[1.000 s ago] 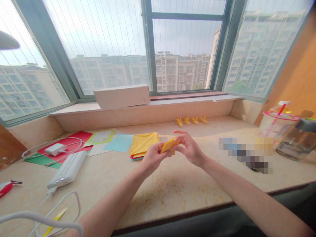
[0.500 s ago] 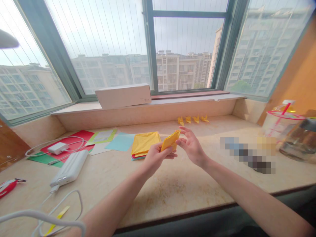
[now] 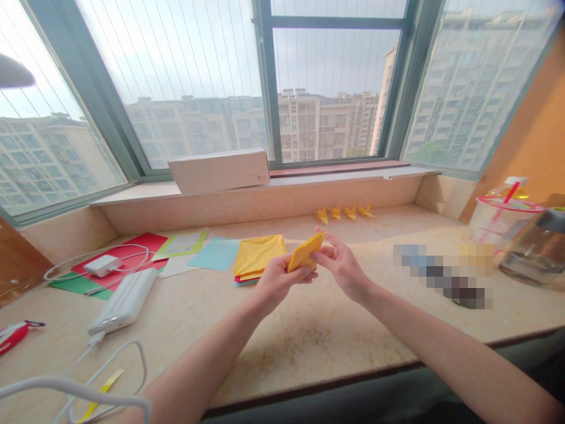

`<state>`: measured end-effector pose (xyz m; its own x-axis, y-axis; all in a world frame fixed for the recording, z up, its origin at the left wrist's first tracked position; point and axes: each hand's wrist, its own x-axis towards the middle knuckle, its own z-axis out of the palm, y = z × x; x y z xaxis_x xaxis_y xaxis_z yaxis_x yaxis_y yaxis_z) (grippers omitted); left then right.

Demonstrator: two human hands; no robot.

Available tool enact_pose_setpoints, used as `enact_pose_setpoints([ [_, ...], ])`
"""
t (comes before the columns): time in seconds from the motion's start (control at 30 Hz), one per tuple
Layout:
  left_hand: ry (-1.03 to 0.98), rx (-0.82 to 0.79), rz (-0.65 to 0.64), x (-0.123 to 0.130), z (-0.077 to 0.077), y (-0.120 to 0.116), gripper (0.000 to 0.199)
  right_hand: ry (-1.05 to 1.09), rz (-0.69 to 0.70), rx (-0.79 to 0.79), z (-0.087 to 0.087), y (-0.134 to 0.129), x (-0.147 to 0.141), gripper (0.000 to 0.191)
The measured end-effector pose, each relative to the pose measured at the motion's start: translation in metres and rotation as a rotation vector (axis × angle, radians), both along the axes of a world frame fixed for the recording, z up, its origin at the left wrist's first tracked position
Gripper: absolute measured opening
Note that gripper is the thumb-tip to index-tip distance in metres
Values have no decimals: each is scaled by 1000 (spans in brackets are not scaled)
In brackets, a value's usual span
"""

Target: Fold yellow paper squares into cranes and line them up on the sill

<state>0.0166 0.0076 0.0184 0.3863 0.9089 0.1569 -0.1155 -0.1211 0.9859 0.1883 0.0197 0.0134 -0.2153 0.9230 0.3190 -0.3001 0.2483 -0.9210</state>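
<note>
Between my two hands, above the counter, is a folded piece of yellow origami paper. My left hand grips its lower left side, thumb on the near face. At the right side, my right hand pinches the paper with the thumb on the near face and fingers behind, partly hidden. Just behind my left hand lies a stack of yellow paper sheets with red and blue sheets showing beneath. Farther back stand several small folded yellow paper cranes in a row.
To the left are a blue sheet, a red sheet, a white charger, a white power bank and loose cables. A white box rests on the sill. At right stand a cup with a straw and a glass jar.
My right hand has closed in on the folded paper, its thumb now pressed on the near face. The left hand keeps its hold almost unmoved.
</note>
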Motion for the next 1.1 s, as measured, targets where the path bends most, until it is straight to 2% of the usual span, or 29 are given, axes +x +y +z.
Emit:
enact_pose_setpoints([
  [0.1, 3, 13, 6, -1, 1, 0, 32, -40, 29, 33, 1, 0, 0, 48],
  [0.17, 7, 12, 4, -2, 2, 1, 31, -50, 1, 69, 1, 0, 0, 33],
  [0.27, 19, 2, -9, -2, 3, 1, 30, -47, -68, 96, 0, 0, -1, 25],
  [0.6, 20, -21, -10, -6, 3, 0, 34, 11, -112, 8, -7, 12, 3, 33],
  [0.73, 8, -21, 52, -8, 5, 2, 31, -13, -42, -31, -6, 11, 7, 37],
  [0.93, 46, -30, 14, -6, 2, 1, 32, -67, 18, 12, -6, 10, 7, 39],
  [1.1, 101, 3, 49, 1, -3, -2, 34, -60, -55, 7, -7, 8, 2, 34],
])
